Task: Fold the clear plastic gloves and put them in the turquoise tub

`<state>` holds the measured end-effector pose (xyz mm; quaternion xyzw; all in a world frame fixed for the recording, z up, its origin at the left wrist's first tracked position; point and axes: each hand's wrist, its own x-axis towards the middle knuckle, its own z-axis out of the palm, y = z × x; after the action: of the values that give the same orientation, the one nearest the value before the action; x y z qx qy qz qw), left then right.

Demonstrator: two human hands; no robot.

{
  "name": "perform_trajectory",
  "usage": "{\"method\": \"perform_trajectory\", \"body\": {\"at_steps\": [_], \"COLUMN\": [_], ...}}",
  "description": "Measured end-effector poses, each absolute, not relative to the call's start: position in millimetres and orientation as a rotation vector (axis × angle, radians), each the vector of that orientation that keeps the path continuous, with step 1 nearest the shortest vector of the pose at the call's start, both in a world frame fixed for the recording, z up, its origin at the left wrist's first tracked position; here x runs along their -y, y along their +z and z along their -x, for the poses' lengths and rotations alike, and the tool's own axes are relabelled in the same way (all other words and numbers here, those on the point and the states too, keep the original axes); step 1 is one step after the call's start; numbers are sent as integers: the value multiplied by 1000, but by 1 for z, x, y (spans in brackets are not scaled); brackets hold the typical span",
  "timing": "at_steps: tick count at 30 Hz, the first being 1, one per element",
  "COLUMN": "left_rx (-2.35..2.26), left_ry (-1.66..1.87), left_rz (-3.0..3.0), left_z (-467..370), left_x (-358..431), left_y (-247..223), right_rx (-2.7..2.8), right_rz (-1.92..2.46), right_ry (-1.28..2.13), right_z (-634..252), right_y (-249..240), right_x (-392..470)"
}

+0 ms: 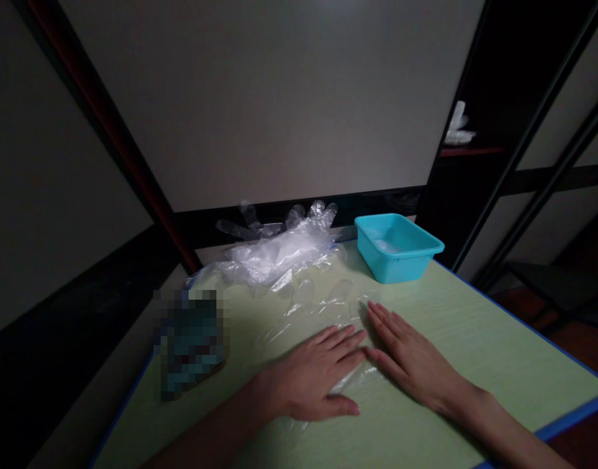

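A clear plastic disposable glove point(323, 306) lies spread on the pale green tabletop, its fingers pointing away from me. My left hand point(323, 371) rests flat on it, palm down, with the thumb out to the side. Beside it my right hand point(409, 358) lies palm down with fingers stretched, at the glove's right edge. Neither hand grips anything. Beyond them sits a crumpled heap of clear plastic gloves point(284, 251) at the back of the table. The lower part of the spread glove is hidden under my left hand.
A turquoise plastic basin point(401, 254) stands at the back right of the table point(494, 365), which has a blue edge. A blurred-out dark object point(194, 345) lies on the left. Pale panels point(279, 104) rise behind the table. White items point(459, 127) sit on a shelf at right.
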<state>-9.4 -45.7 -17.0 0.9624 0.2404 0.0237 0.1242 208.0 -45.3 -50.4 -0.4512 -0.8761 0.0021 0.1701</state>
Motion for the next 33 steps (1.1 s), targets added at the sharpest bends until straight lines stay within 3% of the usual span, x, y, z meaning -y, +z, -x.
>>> {"method": "perform_trajectory", "body": {"at_steps": [12,27,33], "left_rx": [-667,-498,-617], "left_ry": [66,71,150], "left_rz": [-2782,-2689,-2684], "left_z": [20,19,16], "left_x": [44,45,51], "left_y": [-20,-4,-1], "right_rx": [2565,2388,2644], "right_rz": [1308,1182,996], "right_ry": [-108,552,502], "right_z": [-221,-230,-211], "right_y": [-66,-32,-28], "right_x": [50,24,-18]}}
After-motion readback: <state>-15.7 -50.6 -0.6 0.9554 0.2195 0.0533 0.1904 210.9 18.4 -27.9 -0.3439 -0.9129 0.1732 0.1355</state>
